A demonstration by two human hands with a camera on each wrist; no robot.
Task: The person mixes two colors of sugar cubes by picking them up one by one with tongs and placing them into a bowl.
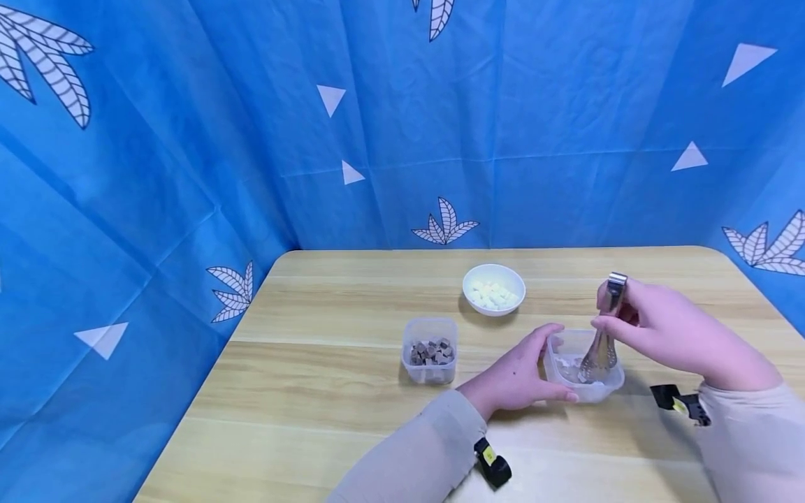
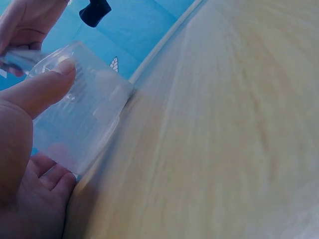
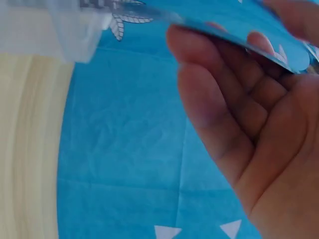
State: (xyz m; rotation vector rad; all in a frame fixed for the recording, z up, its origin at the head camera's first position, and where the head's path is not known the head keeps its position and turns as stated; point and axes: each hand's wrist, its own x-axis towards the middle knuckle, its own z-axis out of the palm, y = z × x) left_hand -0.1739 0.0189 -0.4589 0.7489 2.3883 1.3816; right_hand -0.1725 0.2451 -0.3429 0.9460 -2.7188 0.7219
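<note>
My right hand (image 1: 673, 335) grips a pair of metal tongs (image 1: 605, 342), held steeply with the perforated ends down inside a clear plastic container (image 1: 600, 393). Whitish pieces lie in the bottom of that container, around the tong ends. From the left side my left hand (image 1: 512, 374) holds the container, thumb along the near wall and fingers round the far side. The left wrist view shows the thumb (image 2: 47, 92) pressed on the container's wall (image 2: 94, 129). In the right wrist view the fingers (image 3: 199, 94) lie along the tongs' metal arm (image 3: 224, 35).
A second clear container (image 1: 430, 377) with several dark brown cubes stands left of my left hand. Behind, a white bowl (image 1: 493, 270) holds several pale cubes. All stand on a light wooden table (image 1: 327, 370), with a blue patterned cloth (image 1: 402, 126) hanging behind it.
</note>
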